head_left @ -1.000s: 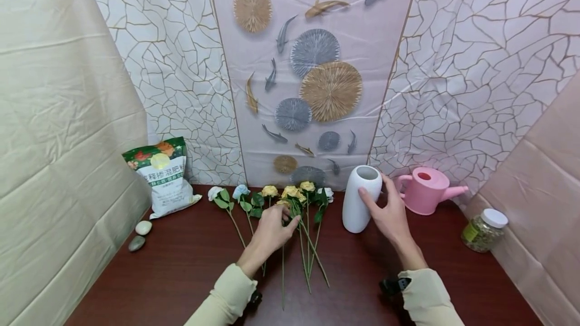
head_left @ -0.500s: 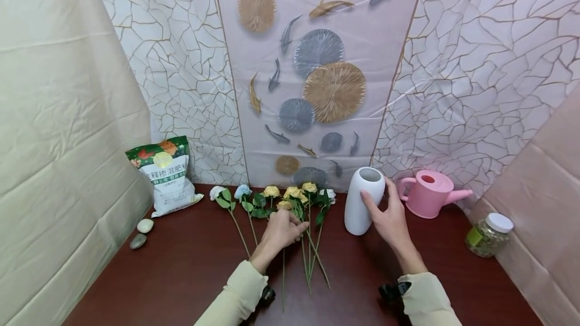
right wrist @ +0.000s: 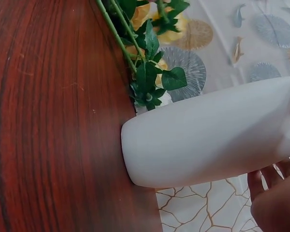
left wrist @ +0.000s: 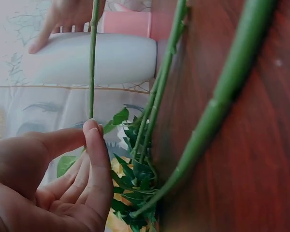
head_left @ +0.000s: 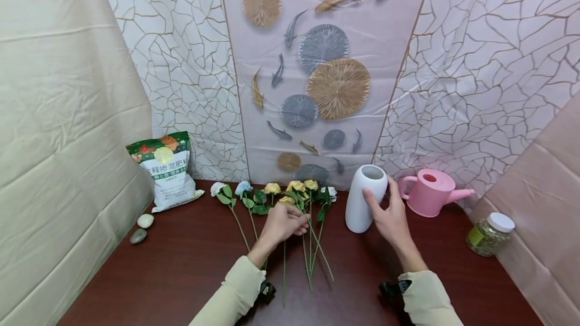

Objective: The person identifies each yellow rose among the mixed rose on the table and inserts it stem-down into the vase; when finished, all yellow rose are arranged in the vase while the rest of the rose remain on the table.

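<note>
My left hand (head_left: 283, 225) pinches a thin green flower stem (left wrist: 92, 72) between thumb and index finger, just below the blossoms in the head view. The stem slants down to the right over the others; its blossom is hidden behind the hand. Around it on the table lie a white rose (head_left: 217, 188), a blue rose (head_left: 243, 188), several yellow roses (head_left: 272, 188) and another white rose (head_left: 332, 192) at the right. My right hand (head_left: 391, 218) holds a white vase (head_left: 358, 208) near its upper part, thumb in front and fingers behind. The vase stands upright, its mouth facing up.
A pink watering can (head_left: 429, 195) stands right of the vase, and a lidded jar (head_left: 489, 235) farther right. At the left are a fertilizer bag (head_left: 171, 175) and two pebbles (head_left: 145, 221). Printed cloth hangs behind the dark red wooden table (head_left: 181, 265).
My left fingers have closed on the stem and its lower end has shifted slightly up and right. My right hand keeps its hold on the vase. The head view has shifted a little.
</note>
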Available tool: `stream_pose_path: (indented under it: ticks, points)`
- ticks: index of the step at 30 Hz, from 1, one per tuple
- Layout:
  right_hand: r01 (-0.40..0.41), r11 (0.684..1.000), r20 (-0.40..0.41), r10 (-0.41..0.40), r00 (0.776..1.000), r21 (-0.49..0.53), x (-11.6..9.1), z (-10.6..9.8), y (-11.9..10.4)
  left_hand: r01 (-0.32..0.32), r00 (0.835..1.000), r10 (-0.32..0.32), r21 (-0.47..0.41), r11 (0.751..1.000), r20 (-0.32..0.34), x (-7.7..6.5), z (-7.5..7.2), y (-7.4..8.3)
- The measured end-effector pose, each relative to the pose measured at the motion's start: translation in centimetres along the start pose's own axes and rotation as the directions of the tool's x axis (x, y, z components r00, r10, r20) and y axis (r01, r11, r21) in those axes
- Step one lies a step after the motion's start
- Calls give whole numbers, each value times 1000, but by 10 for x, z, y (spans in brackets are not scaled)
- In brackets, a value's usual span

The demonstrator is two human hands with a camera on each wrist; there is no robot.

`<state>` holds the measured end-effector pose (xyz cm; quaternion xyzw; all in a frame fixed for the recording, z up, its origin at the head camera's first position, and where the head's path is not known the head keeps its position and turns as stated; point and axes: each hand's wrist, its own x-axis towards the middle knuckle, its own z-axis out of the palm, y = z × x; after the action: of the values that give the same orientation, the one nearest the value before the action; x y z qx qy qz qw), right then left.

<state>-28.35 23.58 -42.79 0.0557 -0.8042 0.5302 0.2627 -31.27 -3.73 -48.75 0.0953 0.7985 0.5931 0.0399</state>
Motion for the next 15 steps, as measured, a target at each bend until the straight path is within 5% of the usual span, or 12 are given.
stream_pose_path:
  ticks: [10,15]
  points:
    - [21,1000,-6,-20,1000,15,0,2,-3,-150,988,147,-66,986,-40,4,-2,8]
    - [6,1000,0,-6,1000,3,-2,2,-3,-209,977,198,-168,963,-76,3,1,11]
